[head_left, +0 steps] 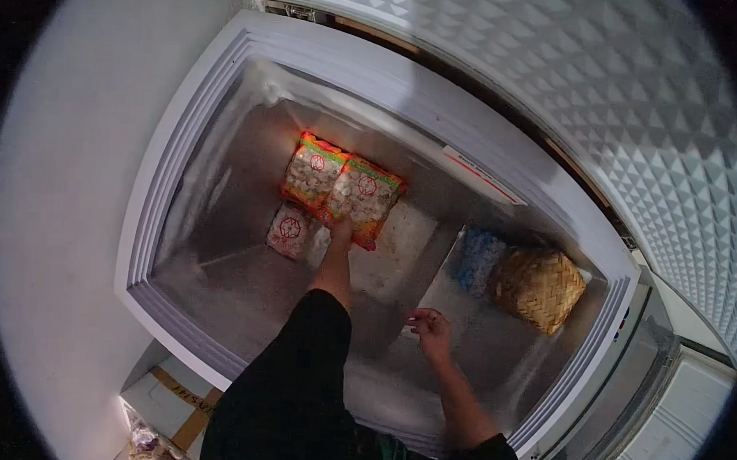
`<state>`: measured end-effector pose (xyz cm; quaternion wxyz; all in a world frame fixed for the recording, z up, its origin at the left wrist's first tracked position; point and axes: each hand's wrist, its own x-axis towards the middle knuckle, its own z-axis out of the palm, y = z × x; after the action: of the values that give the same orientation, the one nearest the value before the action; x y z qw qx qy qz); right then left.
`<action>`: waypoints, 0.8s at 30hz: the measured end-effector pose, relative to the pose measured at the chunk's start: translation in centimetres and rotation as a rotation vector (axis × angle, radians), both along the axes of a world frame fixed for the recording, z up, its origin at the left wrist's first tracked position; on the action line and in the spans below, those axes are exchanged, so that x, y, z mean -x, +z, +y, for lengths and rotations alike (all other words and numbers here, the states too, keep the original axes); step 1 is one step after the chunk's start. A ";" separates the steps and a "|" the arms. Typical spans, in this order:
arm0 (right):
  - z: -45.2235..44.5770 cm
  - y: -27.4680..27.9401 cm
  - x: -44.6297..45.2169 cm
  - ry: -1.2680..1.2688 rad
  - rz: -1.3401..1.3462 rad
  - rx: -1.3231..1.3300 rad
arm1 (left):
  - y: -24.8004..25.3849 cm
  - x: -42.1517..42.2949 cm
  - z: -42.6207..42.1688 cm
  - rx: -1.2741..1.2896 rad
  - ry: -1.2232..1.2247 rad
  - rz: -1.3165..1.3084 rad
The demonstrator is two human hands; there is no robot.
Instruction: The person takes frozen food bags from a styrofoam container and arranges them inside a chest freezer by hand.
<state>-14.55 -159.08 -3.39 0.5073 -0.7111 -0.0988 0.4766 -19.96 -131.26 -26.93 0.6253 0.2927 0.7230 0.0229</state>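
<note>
Inside a chest freezer [184, 177], two orange-edged bags of frozen food [315, 172] [368, 193] lie side by side on the floor. My left hand [340, 229] reaches down to the lower edge of these bags, beside a smaller clear pack [289, 229] with a red mark. Its fingers are mostly hidden, so its grip cannot be made out. Over the freezer's middle, to the right, my right hand [430, 325] hovers with its fingers curled and thumb and forefinger close together; whether anything small is between them is unclear.
At the freezer's right end sit a woven basket [540, 288] and a blue-and-white bag [476, 259] on a raised step [456, 304]. A patterned lid or wall [621, 93] rises behind. A taped cardboard box [160, 398] stands outside at the lower left.
</note>
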 end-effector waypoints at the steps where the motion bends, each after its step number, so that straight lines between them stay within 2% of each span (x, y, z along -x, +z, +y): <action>1: 0.2 0.1 0.0 -0.007 0.000 0.024 | -0.3 -0.1 -0.3 -0.084 0.117 -0.069; 2: 0.4 0.3 -0.1 -0.007 -0.001 0.023 | -0.6 -0.1 -0.5 -0.168 0.234 -0.138; 3: 0.5 0.6 0.0 0.003 0.003 -0.002 | -0.9 -0.2 -0.7 -0.168 0.234 -0.139; 4: 0.6 0.9 -0.1 0.014 0.006 -0.028 | 1.9 -0.8 -1.0 -0.130 0.284 0.008; 5: 0.5 0.5 0.0 0.015 0.004 -0.028 | 2.6 -1.1 -1.2 -0.092 0.332 0.155; 8: 0.2 -0.6 0.6 0.067 -0.040 0.000 | 3.5 -1.3 -1.5 -0.131 0.313 0.176; 11: -0.3 -1.3 1.0 0.021 0.036 -0.052 | 5.2 -2.2 -1.4 -0.072 0.371 0.228; 12: -0.7 -2.1 0.9 0.060 -0.037 -0.048 | 3.9 -2.3 -1.2 -0.072 0.375 0.230; 13: -1.0 -2.4 0.9 0.098 -0.110 -0.046 | 0.3 -2.3 -1.1 -0.112 0.149 0.351; 15: -0.4 -0.6 0.7 0.082 -0.089 -0.008 | 0.9 -2.6 -1.5 -0.150 -0.071 0.466; 18: -0.5 1.4 0.5 0.052 -0.065 0.022 | 12.5 -3.0 -2.5 -0.330 -0.048 0.715; 20: -0.6 3.3 0.0 0.036 -0.073 -0.003 | 13.4 -2.0 -3.3 -0.480 -0.246 0.467; 22: -1.0 5.8 -0.3 0.126 -0.094 0.104 | 12.7 -1.0 -5.2 -0.587 -0.546 -0.071; 23: -1.7 6.0 -0.3 0.121 -0.108 0.079 | 14.2 -0.5 -6.1 -0.583 -0.678 -0.322; 24: -2.9 5.2 -0.5 0.228 -0.167 0.156 | 16.6 -0.1 -7.0 -0.563 -0.816 -0.472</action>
<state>-14.08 -161.94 1.86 0.3831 -0.7697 -0.1833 0.4766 -19.84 -138.29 -10.30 0.6261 0.6923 0.3568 0.0361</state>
